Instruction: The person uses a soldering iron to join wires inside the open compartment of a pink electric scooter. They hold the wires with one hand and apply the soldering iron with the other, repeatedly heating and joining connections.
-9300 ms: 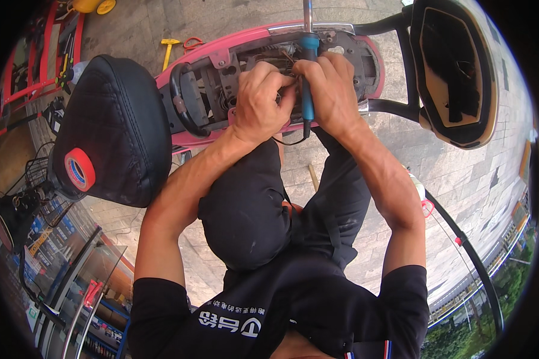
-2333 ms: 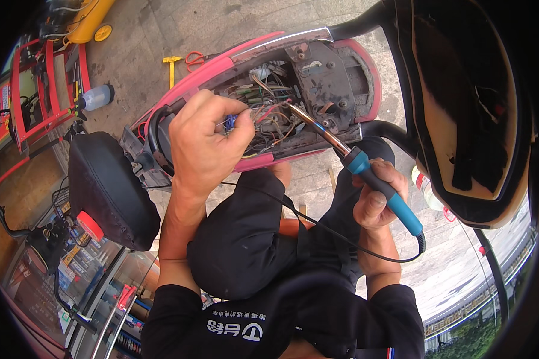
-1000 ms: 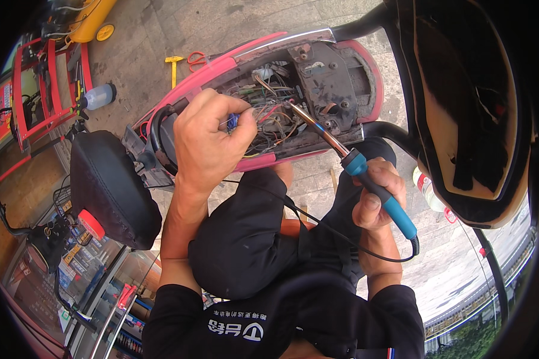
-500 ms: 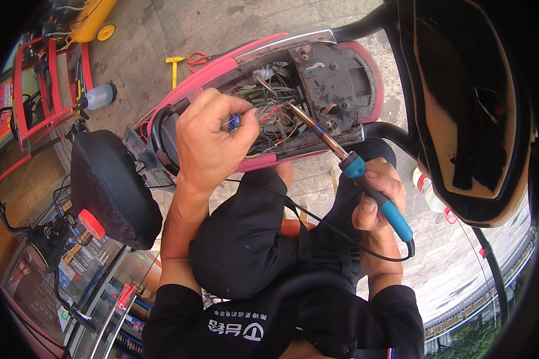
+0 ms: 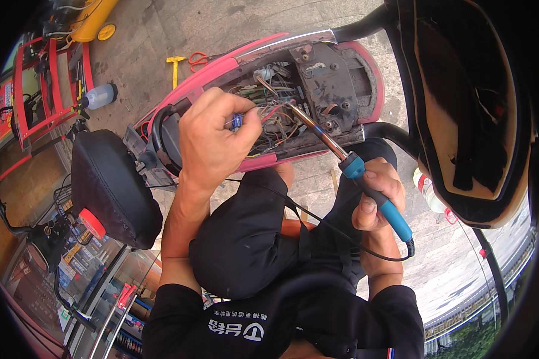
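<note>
My right hand is wrapped round the teal and black handle of a soldering iron. The iron's metal tip points up and left into the open body of a pink electric scooter, among a tangle of wires. Over the left side of that opening, my left hand pinches a small blue object between thumb and fingers; its kind is hard to make out. Fingertips are close to the wires, and whether the iron's tip touches one is unclear. A black cord runs from the iron's handle across my lap.
Beyond the scooter, a yellow hammer and red-handled scissors lie on the paved ground. A black padded seat is at left, near a red rack. A large dark seat shell stands at right, with a bottle below it.
My left hand has shifted very slightly to the right with the blue object. The soldering iron and my right hand stay almost where they were.
</note>
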Motion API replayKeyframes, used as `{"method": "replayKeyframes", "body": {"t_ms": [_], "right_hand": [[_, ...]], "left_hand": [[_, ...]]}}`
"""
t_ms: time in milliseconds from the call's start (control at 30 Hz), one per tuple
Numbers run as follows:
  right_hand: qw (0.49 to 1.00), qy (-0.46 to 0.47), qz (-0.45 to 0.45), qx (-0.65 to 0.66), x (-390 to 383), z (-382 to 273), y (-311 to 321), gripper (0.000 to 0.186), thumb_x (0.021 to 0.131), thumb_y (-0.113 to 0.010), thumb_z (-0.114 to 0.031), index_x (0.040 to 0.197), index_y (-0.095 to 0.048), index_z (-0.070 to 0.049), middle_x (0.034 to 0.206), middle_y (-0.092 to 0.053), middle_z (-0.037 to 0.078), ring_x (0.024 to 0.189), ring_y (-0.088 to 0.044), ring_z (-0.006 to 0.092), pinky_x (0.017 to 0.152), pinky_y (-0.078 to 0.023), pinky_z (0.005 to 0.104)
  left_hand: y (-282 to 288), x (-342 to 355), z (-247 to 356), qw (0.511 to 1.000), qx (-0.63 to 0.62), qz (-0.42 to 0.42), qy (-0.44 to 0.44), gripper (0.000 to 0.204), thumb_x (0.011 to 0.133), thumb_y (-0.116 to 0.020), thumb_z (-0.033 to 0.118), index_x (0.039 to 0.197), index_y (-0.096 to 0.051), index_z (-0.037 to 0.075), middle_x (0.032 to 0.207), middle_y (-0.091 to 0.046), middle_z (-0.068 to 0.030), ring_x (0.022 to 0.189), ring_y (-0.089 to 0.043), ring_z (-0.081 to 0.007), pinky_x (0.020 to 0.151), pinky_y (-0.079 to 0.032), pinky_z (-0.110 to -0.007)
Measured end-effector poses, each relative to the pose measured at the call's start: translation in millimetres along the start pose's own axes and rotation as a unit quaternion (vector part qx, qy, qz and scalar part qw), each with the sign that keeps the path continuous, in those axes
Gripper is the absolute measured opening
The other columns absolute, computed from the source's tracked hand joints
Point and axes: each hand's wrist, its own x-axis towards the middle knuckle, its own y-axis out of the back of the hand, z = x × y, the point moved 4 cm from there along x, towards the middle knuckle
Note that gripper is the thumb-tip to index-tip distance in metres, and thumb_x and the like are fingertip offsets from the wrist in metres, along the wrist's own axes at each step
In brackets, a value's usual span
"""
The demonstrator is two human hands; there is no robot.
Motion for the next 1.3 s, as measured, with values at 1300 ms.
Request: {"method": "replayKeyframes", "body": {"t_ms": [1300], "right_hand": [[0.998,0.028,-0.053,-0.017,2,-6,8,0.023,0.084,-0.067,-0.025,0.095,-0.070,-0.005,0.083,-0.058,0.012,0.065,-0.055,0.0222,0.058,-0.045,0.0321]], "left_hand": [[5,-7,-6,0.999,-0.023,0.019,0.014,0.009,0.073,-0.076,0.003,0.079,-0.070,0.004,0.069,-0.059,-0.0051,0.056,-0.053,-0.0172,0.052,-0.042,-0.031]]}}
